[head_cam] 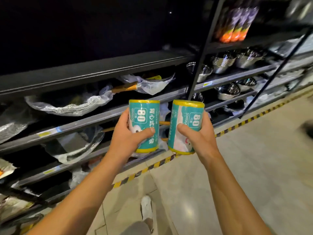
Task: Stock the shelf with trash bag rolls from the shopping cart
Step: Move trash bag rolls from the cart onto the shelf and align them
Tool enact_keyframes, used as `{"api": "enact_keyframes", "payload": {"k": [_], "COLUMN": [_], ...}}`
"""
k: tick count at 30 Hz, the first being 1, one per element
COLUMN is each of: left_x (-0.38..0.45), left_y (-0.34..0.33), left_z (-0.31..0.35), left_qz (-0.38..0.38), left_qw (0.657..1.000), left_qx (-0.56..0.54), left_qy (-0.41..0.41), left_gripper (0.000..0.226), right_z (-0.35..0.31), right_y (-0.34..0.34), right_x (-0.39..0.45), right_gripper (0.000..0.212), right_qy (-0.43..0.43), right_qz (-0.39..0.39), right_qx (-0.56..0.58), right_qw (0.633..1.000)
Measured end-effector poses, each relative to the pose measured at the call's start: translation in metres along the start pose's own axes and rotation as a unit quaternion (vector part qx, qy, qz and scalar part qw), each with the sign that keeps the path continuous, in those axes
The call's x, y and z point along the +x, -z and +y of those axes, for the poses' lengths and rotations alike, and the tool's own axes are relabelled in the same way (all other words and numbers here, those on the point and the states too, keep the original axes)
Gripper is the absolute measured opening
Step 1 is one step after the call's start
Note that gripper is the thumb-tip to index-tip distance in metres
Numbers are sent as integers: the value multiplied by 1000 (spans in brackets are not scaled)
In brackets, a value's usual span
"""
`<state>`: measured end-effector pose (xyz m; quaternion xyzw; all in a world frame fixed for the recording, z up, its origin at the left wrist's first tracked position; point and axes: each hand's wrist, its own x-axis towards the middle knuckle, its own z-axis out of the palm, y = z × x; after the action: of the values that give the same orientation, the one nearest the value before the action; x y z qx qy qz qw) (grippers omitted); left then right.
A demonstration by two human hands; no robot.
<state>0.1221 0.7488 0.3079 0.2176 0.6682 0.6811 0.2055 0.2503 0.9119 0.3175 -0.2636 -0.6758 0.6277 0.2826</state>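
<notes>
Two teal trash bag rolls, one [147, 116] clasped upright in the left hand's [128, 138] grip, the other [188, 119] in the right hand's [198, 139].

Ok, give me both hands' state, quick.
Left hand: fingers wrapped round a teal trash bag roll.
Right hand: fingers wrapped round a second teal roll.

The two trash bag rolls [146, 126] [186, 127] are showing glossy printed plastic wrap, lightly wrinkled and reflecting light. The shelf [94, 119] rails are presenting smooth, matt grey metal. Stacked bowls [223, 62] are gleaming as polished, mirror-bright metal. Crinkled clear plastic bags [67, 104] are covering wooden handles [124, 88]. The floor [254, 167] is appearing as smooth, semi-gloss tile
</notes>
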Motion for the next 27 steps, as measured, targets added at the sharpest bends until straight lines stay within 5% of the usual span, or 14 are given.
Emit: {"api": "enact_keyframes", "payload": {"k": [13, 27], "left_x": [196, 372], "left_y": [-53, -124], "left_z": [35, 41], "left_qz": [-46, 30], "left_qw": [998, 990], "left_qx": [-20, 32], "left_qy": [-44, -131], "left_gripper": [65, 78], "right_z": [-24, -12], "right_y": [16, 51], "right_x": [177, 356], "right_gripper": [51, 57], "right_qy": [69, 139], "right_qz": [72, 26], "right_qx": [6, -10], "right_qw": [995, 990]}}
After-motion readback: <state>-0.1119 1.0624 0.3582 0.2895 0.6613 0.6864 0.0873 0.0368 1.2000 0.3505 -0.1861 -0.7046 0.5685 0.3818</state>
